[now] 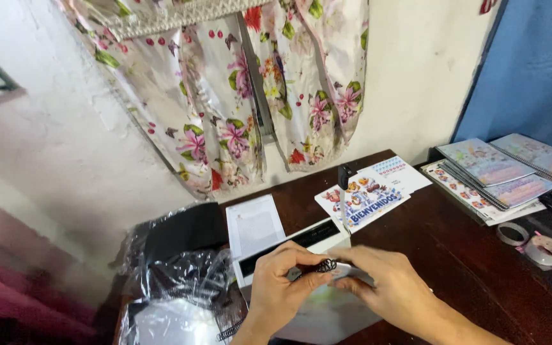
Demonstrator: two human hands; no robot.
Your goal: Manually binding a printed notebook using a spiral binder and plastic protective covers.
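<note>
1. Both hands meet over the white binding machine (301,246) at the near edge of the dark wood table (455,255). Left hand (279,287) has thumb + index pinched together on a short black spiral coil (322,266); other fingers curled in.
2. Right hand (384,287) sits just beside it, fingertips closed on the coil's other end, touching a pale sheet (327,306) lying on the machine's front.
3. Coil is roughly level, right btwn the two hands, above the machine's slot.
4. Left side is tight: black stuff in clear plastic wrap (174,268) is pushed up against the machine, w/ another spiral (230,331) poking out near the bottom edge.
5. Behind the machine, a white paper (253,223) stands in it; colourful printed cards (368,195) lie further back, near the wall w/ the floral curtain (250,96).
6. Right side has more room: bare wood, then tape rolls (531,243) and a stack of spiral notebooks (499,172) well apart, at the far right edge.
</note>
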